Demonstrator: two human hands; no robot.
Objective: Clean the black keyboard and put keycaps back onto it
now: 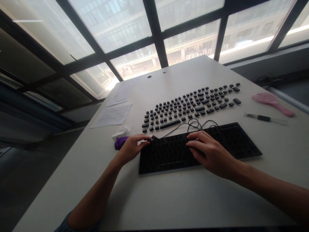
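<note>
A black keyboard base (169, 154) without its keycaps lies flat on the white table. My left hand (134, 146) is at its upper left corner, thumb and fingers brought close together near the USB plug (153, 137); anything between the fingertips is too small to make out. Over the middle of the base, my right hand (207, 151) has its fingers curved and apart, fingertips near its upper edge. Behind the base, black keycaps (200, 109) stand in rows. A thin black cable (177, 128) loops between them and the base.
To the left are a purple item (120, 142), a crumpled white wrapper (121, 131) and printed sheets (112, 115). On the right lie a pink hairbrush (270, 99) and a wire puller with a black handle (264, 118). Windows (193, 42) rise beyond the table (183, 199).
</note>
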